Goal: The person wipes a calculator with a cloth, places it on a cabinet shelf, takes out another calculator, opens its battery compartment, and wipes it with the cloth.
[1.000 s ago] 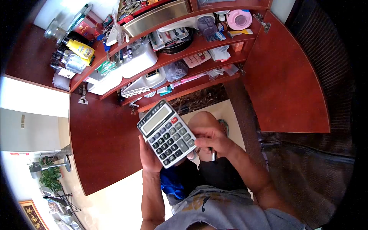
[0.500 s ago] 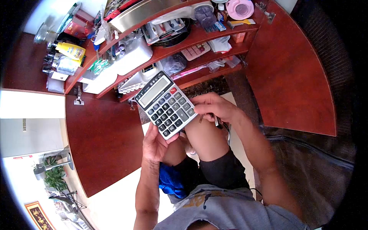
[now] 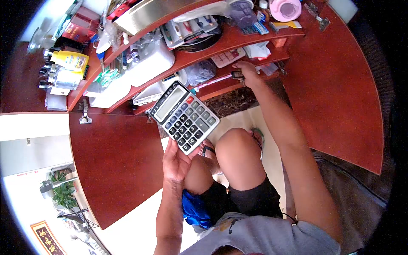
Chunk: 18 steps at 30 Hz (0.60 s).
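Observation:
A silver-grey calculator [image 3: 185, 117] with black and grey keys and one red key rests in my left hand [image 3: 176, 161]. The fingers and thumb grip its lower edge, with the display tilted up towards me. My right hand [image 3: 248, 73] reaches into the lower shelf of the cabinet, its fingertips close to a pink calculator-like pad [image 3: 228, 57]; whether they touch it I cannot tell. Between the fingers of that hand is a small dark object [image 3: 237, 75] with a shiny edge, too small to identify.
The red-brown cabinet's shelves hold a tool set [image 3: 189, 30], a dark plastic bag [image 3: 200, 72], a pink round container [image 3: 285, 9] and a yellow bottle [image 3: 70, 60]. Open doors stand at left [image 3: 117, 165] and right [image 3: 340, 89]. My bare knees [image 3: 239, 157] are below.
My right hand has left the calculator's right edge and moved up and forward to the lower shelf, still with the dark object. My left hand keeps the calculator nearly in place.

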Each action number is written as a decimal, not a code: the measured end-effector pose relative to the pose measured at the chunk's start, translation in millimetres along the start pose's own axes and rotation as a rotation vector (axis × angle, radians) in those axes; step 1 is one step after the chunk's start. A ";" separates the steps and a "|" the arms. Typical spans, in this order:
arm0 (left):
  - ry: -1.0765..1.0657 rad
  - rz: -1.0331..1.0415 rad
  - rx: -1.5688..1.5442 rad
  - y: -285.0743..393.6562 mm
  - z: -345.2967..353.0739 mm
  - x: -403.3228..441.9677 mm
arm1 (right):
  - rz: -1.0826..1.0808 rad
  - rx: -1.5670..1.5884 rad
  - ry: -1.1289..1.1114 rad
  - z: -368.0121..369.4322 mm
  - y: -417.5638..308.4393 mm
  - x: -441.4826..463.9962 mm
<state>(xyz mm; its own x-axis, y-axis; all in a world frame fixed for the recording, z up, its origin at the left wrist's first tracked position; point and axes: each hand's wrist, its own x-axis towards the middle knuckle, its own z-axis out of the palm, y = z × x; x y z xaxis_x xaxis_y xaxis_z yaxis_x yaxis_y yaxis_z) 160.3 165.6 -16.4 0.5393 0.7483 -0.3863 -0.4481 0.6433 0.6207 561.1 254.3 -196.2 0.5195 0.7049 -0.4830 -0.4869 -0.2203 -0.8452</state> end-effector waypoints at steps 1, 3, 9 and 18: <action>-0.016 0.003 0.005 0.5 0.4 0.9 | 0.010 0.167 -0.023 3.4 -0.4 4.7; -0.036 -0.009 0.006 2.5 -3.6 2.2 | 0.003 0.225 -0.016 8.0 -0.9 12.8; -0.049 -0.019 -0.036 3.1 -6.5 6.0 | -0.105 0.319 -0.067 12.5 -17.8 10.6; -0.011 -0.005 -0.044 1.2 -6.8 5.3 | -0.177 0.291 0.014 7.8 -29.2 -6.3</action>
<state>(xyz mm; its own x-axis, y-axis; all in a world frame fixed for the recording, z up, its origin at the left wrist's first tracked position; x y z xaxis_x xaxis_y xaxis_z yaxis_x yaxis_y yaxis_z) 157.8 171.4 -22.3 0.5494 0.7432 -0.3817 -0.4758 0.6539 0.5882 566.6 261.5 -166.7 0.6225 0.7053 -0.3392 -0.5671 0.1078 -0.8166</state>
